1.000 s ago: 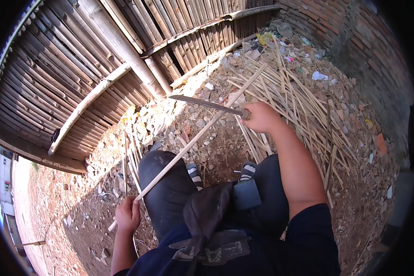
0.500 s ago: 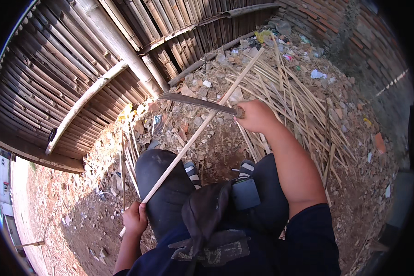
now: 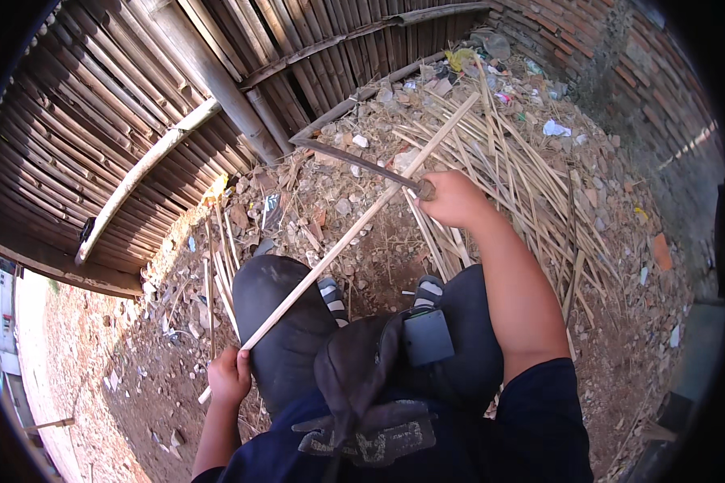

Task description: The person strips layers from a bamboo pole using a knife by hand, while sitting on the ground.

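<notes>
A long pale bamboo strip [image 3: 338,248] runs slantwise from beside my left thigh, over the knee, up to the far right. Near its lower end my left hand [image 3: 229,375] is closed round it, thumb on top, with a short end sticking out below. My right hand [image 3: 453,200] grips the handle of a machete [image 3: 358,163]. Its dark blade points to the far left and crosses the strip a little beyond the middle. The blade seems to touch the strip there; which edge bears on it I cannot tell.
A heap of bamboo strips [image 3: 532,189] lies on rubble at the right. Several more strips [image 3: 224,282] lie beside my left knee. A bamboo-slat wall [image 3: 80,137] with a thick post [image 3: 209,72] rises at the left, a brick wall [image 3: 660,80] at the far right. Litter dots the ground.
The machete's tip has dropped slightly and my right hand has shifted a little to the right. My left hand and the strip's lower end have moved slightly left. Both grips stay closed.
</notes>
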Demonstrator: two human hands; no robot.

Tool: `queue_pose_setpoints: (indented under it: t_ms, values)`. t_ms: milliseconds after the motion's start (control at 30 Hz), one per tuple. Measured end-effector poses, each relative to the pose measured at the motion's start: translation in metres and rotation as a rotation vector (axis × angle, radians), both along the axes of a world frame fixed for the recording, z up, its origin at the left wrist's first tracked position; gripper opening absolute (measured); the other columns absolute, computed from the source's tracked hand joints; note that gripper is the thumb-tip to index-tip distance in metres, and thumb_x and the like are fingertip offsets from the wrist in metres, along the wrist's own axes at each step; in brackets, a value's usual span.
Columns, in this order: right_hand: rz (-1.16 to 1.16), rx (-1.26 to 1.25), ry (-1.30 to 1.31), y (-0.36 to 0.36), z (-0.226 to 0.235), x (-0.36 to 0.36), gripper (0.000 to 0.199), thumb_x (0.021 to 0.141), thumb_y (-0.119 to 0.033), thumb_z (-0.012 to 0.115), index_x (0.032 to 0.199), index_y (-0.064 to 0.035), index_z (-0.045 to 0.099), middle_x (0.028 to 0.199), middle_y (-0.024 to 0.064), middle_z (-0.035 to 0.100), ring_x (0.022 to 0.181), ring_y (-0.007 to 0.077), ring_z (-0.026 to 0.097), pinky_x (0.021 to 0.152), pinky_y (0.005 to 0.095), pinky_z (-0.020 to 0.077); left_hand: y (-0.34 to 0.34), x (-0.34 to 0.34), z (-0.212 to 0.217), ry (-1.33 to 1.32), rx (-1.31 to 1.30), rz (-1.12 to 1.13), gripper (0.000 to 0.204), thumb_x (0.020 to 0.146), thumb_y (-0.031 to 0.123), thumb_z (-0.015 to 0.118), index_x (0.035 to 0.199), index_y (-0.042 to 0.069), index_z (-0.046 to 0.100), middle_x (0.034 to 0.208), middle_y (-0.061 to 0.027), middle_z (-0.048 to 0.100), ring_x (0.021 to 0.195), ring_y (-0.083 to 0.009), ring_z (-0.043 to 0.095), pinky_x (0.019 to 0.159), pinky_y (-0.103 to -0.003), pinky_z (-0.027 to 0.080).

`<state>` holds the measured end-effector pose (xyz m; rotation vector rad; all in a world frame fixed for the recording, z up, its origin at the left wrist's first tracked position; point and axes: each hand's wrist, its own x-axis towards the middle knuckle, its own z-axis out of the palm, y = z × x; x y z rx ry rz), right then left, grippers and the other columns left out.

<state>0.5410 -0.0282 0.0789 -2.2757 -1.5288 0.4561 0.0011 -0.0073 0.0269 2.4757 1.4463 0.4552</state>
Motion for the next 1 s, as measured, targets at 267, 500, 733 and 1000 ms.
queue_pose_setpoints:
  t_ms: [267, 500, 733, 1000]
  values:
    - [-0.15, -0.035, 0.271, 0.006, -0.001, 0.012, 0.044, 0.08, -0.037, 0.079, 0.11, -0.0053, 0.072, 0.101, 0.0207, 0.071, 0.098, 0.037, 0.068, 0.086, 0.0445, 0.053, 0.002, 0.009, 0.001, -0.056, 0.0, 0.024, 0.042, 0.101, 0.032, 0.058, 0.071, 0.004, 0.051, 0.061, -0.0208, 0.054, 0.056, -0.0443, 0.055, 0.053, -0.05, 0.041]
    - [0.133, -0.041, -0.026, 0.001, 0.015, -0.018, 0.041, 0.083, -0.036, 0.076, 0.11, -0.0053, 0.072, 0.103, 0.0223, 0.072, 0.098, 0.0377, 0.069, 0.088, 0.0462, 0.0529, -0.001, 0.004, 0.008, -0.016, -0.081, 0.072, 0.04, 0.1, 0.031, 0.059, 0.072, 0.003, 0.054, 0.061, -0.0206, 0.056, 0.058, -0.0443, 0.057, 0.054, -0.05, 0.043]
    - [-0.183, 0.077, 0.297, 0.007, -0.013, 0.028, 0.046, 0.081, -0.036, 0.077, 0.109, -0.0005, 0.07, 0.097, 0.0223, 0.071, 0.093, 0.0382, 0.069, 0.085, 0.0438, 0.0536, 0.004, 0.007, 0.008, -0.021, -0.055, 0.058, 0.038, 0.1, 0.03, 0.059, 0.073, 0.004, 0.056, 0.062, -0.0211, 0.058, 0.06, -0.0449, 0.059, 0.055, -0.051, 0.044]
    - [0.073, 0.012, 0.021, 0.001, 0.012, -0.012, 0.048, 0.082, -0.036, 0.076, 0.112, 0.0, 0.07, 0.102, 0.0229, 0.07, 0.1, 0.0392, 0.067, 0.09, 0.0452, 0.053, 0.003, 0.005, 0.006, 0.008, -0.062, 0.044, 0.038, 0.1, 0.031, 0.058, 0.073, 0.004, 0.054, 0.061, -0.021, 0.057, 0.056, -0.0448, 0.058, 0.053, -0.051, 0.044]
